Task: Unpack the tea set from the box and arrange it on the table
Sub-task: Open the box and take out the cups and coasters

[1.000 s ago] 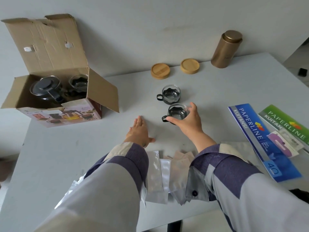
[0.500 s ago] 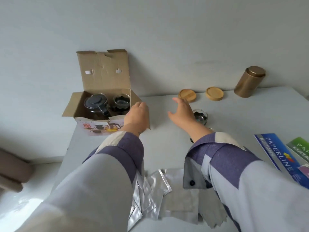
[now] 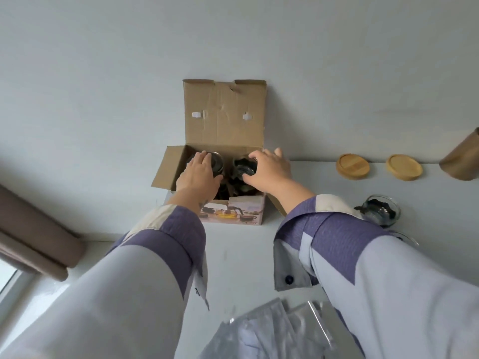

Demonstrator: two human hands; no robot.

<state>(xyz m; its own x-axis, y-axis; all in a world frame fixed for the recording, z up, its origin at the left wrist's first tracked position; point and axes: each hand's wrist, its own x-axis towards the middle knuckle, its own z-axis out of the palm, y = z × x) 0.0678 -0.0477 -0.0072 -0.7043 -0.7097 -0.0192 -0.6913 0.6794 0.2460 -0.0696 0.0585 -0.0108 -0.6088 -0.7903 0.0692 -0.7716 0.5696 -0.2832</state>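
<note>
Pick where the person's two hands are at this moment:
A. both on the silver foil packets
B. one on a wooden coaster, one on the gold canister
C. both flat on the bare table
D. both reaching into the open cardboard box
D: the left hand rests on the teapot and the right hand is at a glass cup, both inside the open cardboard box.

We cannot see most of the teapot [image 3: 215,161], since our left hand [image 3: 198,177] covers it from above inside the box [image 3: 225,117]. Our right hand [image 3: 269,172] hides part of the glass cup [image 3: 243,168] beside it. At three o'clock the picture's edge cuts off the gold canister [image 3: 462,159]. Our right sleeve [image 3: 363,255] covers part of the second cup on the bench. At six o'clock the foil packets [image 3: 272,332] are blurred.
</note>
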